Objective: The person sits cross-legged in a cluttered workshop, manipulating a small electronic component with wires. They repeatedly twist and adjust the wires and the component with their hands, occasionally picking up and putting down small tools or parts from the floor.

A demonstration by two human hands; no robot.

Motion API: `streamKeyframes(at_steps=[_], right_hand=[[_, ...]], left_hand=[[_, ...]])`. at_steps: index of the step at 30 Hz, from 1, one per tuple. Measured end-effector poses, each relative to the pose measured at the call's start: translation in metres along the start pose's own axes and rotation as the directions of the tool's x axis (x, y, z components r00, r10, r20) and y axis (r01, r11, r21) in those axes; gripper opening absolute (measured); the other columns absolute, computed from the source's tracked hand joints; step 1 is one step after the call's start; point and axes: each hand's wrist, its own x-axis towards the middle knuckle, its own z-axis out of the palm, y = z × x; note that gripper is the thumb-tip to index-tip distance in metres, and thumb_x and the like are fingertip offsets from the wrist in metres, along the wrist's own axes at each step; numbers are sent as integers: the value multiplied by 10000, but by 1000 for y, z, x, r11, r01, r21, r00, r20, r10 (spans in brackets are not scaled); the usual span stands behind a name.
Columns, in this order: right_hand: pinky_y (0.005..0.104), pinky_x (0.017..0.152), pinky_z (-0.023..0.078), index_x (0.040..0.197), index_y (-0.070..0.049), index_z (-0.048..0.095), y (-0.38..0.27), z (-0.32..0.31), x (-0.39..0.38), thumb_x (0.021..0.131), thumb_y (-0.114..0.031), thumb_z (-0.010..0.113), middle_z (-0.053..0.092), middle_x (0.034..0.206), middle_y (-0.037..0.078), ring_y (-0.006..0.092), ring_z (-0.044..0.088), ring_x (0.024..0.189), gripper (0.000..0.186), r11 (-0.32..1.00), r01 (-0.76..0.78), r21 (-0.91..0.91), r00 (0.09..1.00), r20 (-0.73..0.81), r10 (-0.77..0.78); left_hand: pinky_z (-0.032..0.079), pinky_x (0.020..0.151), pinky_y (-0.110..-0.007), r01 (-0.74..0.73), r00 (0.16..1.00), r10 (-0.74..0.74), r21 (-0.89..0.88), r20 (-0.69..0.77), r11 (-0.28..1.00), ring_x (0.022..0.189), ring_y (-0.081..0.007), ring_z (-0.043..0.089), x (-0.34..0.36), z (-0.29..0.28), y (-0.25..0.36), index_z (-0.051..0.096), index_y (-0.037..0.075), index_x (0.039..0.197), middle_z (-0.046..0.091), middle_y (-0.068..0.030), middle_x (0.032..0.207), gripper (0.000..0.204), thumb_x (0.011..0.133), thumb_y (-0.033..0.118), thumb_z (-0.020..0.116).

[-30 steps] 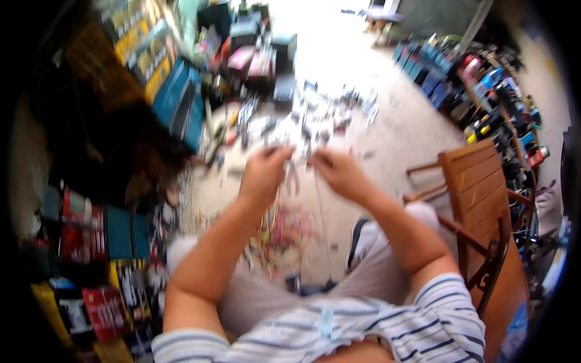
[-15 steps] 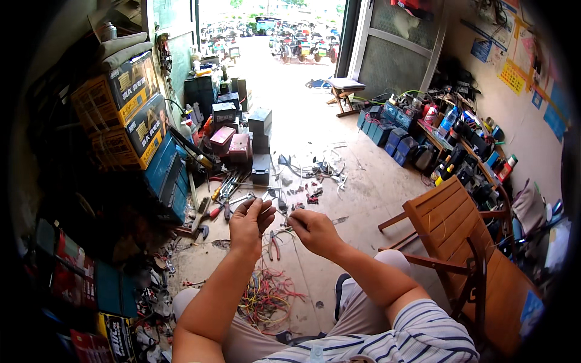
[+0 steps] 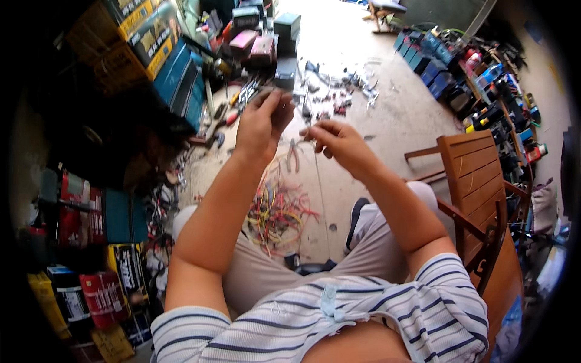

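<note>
My left hand is held out over the floor, its fingers curled together in a pinch. To its right and a little lower, my right hand pinches with thumb and forefinger. Whatever either hand holds is too small or blurred to make out. A narrow gap separates the two sets of fingertips. Just below and between the hands, pliers with reddish handles lie on the floor. Closer to me, a tangled heap of red and yellow wires lies between my legs.
Block-shaped batteries are stacked ahead, with scattered small parts beside them. Hand tools lie left of my left hand. Cartons and a teal case line the left. A wooden folding chair stands at right, near a cluttered shelf.
The view has tipped downward, so the floor and both hands appear higher and the doorway has mostly left the picture. My right hand's fingertips sit slightly farther from and lower than my left's.
</note>
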Motion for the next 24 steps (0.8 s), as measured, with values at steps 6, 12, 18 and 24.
streamKeyframes(at_steps=[6,12,18,24], right_hand=[[189,556,402,1043,-30,615,-1,-6,-5,926,-268,553,619,968,16,96,609,785,272,956,-131,262,983,156,92],[216,594,461,978,-26,579,7,-10,-2,939,-258,535,624,1051,71,140,639,835,239,890,-240,387,953,270,139],[224,680,487,977,-42,579,10,-8,0,944,-259,527,631,1061,83,131,628,823,225,881,-240,408,944,308,114],[233,713,477,935,-47,585,13,-2,-1,963,-247,496,633,1021,75,113,604,807,221,907,-230,354,951,280,132]], left_hand=[[563,693,-268,46,997,-44,-25,62,999,816,-159,651,2,0,-3,597,81,957,660,-50,884,62,921,117,561],[552,694,-272,64,997,-63,-22,47,998,792,-154,642,2,7,-8,588,86,956,654,-41,868,65,904,124,589],[549,693,-275,81,994,-77,-42,73,996,780,-158,642,5,4,-8,583,88,955,654,-43,861,77,895,130,607],[552,666,-264,112,992,-108,-59,66,992,746,-130,635,1,4,-7,607,85,929,649,-15,818,67,911,144,583]])
